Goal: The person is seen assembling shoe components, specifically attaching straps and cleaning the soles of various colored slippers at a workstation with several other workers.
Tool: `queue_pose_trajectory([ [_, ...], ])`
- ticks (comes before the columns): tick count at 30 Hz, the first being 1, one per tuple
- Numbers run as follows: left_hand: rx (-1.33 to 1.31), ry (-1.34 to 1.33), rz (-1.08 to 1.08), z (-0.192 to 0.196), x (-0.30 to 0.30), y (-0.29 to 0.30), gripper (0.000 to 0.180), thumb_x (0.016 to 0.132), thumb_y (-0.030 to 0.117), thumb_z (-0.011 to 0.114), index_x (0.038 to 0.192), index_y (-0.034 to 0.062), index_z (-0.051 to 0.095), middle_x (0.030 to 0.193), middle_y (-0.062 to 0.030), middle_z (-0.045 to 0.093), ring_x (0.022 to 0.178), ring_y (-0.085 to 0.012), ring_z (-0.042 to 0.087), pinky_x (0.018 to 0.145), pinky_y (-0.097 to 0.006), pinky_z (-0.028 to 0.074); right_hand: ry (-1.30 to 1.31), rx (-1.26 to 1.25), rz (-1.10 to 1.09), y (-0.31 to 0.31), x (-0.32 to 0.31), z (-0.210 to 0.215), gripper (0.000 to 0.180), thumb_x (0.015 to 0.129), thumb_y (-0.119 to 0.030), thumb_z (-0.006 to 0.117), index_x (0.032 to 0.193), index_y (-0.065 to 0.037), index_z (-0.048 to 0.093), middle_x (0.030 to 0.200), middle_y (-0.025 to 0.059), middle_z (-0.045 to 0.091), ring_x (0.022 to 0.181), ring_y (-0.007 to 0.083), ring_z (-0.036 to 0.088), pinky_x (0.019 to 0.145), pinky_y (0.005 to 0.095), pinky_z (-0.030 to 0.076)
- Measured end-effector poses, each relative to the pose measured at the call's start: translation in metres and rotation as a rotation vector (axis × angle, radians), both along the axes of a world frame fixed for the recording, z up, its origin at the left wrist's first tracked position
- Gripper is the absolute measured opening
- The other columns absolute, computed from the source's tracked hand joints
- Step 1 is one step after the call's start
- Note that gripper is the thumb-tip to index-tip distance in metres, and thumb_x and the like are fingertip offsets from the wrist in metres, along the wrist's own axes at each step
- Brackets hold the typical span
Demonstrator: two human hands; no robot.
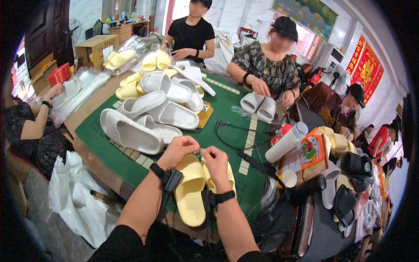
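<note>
A pair of pale yellow slide sandals lies side by side at the table's near edge, toes pointing away from me. Over their straps, my left hand and my right hand meet with fingertips pinched close together. Something thin and small, perhaps a strand or tag cord, is between them; it is too small to make out. Black bands with small boxes sit on both my wrists. Just beyond my left hand a heap of light grey slides rests on the green table top.
Yellow slides lie behind the grey heap. Across the table a person handles a grey pair; others work at the left and far side. To the right stand a white bottle, a paper cup and an orange box. A white plastic bag hangs at left.
</note>
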State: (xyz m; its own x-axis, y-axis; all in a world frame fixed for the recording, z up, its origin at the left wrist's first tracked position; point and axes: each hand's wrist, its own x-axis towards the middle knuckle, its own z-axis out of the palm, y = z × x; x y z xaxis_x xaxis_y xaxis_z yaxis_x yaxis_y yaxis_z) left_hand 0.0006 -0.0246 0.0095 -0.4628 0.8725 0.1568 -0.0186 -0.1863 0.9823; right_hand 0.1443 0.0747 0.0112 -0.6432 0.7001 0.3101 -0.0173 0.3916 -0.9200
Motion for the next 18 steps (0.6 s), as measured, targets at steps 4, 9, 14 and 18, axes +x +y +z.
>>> queue_pose_trajectory([
  [4,-0.022,0.038,-0.003,-0.0023,-0.0010,-0.0018,0.007,0.090,0.008,0.066,0.091,0.0009,0.064,0.084,-0.0009,0.065,0.076,-0.0076,0.058,0.070,-0.023,0.048,-0.001,-0.023,0.010,-0.0041,-0.0002,0.0063,0.021,0.087,-0.013,0.068,0.076,0.004,0.062,0.061,0.0037,0.054,0.058,0.0080,0.046,0.054,0.0276,0.039],
  [9,0.010,-0.018,0.000,-0.0002,0.0014,-0.0011,0.006,0.090,0.007,0.066,0.090,0.0011,0.064,0.084,-0.0008,0.065,0.077,-0.0075,0.058,0.071,-0.023,0.049,0.010,-0.036,-0.011,-0.0041,0.0003,0.0058,0.022,0.087,-0.014,0.068,0.076,0.004,0.062,0.060,0.0033,0.055,0.058,0.0080,0.046,0.054,0.0269,0.039],
  [14,-0.009,-0.011,0.014,0.0016,0.0009,-0.0024,0.007,0.090,0.008,0.065,0.091,0.0013,0.063,0.085,-0.0011,0.065,0.077,-0.0081,0.058,0.072,-0.024,0.049,0.005,-0.029,0.002,-0.0013,-0.0013,-0.0007,0.022,0.087,-0.013,0.068,0.076,0.004,0.062,0.060,0.0022,0.054,0.058,0.0070,0.046,0.053,0.0261,0.039],
  [18,0.037,-0.045,0.064,0.0028,0.0015,-0.0025,0.007,0.090,0.008,0.066,0.091,0.0013,0.064,0.084,-0.0013,0.065,0.078,-0.0082,0.058,0.072,-0.024,0.048,-0.013,-0.046,0.004,-0.0035,0.0007,0.0048,0.021,0.087,-0.014,0.068,0.076,0.003,0.062,0.060,0.0023,0.053,0.058,0.0066,0.045,0.053,0.0257,0.038],
])
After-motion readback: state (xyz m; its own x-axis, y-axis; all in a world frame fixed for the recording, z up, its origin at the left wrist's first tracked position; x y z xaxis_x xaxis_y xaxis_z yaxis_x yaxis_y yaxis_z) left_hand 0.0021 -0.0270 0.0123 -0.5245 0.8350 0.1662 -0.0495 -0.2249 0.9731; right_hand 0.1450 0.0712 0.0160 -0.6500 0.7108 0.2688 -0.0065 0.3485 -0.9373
